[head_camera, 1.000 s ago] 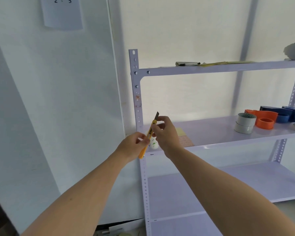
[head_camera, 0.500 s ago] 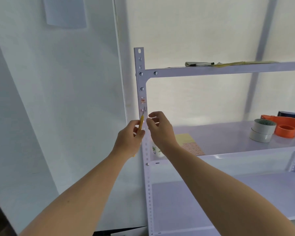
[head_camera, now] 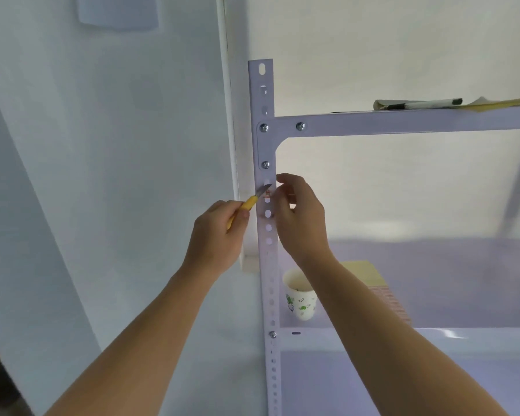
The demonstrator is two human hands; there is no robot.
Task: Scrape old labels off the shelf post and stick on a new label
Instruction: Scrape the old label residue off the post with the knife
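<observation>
You face the front left post (head_camera: pixel 264 145) of a pale metal shelf unit, a strip punched with holes and bolted to the shelves.

Your left hand (head_camera: pixel 216 235) is clenched round a yellow knife (head_camera: pixel 249 203). Its blade (head_camera: pixel 263 190) slants up and to the right, and the tip lies on the face of the post, just below a bolt.

The old label (head_camera: pixel 267 193) sits at the blade tip. It is a small scrap with red marks, stuck to the post between two holes. Most of it appears to be there, though it is too small to show whether an edge has lifted.

Your right hand (head_camera: pixel 302 217) is at the post's right edge, level with the scrap. Its fingers are loosely curled with the tips near the label. You cannot tell from this view whether they pinch the post or only rest against it.

On the middle shelf, behind your right forearm, a paper cup (head_camera: pixel 300 298) stands just beside the post. A yellowish sheet (head_camera: pixel 364 271) lies flat behind it and may be the supply of new labels. A marker (head_camera: pixel 427 104) lies on the top shelf.

Judging from this, the task is at an early stage. Scraping is only starting, with the blade set against the label. Clearing the residue, taking a new label and pressing it onto the post are all left to do. No new label shows on the post.
</observation>
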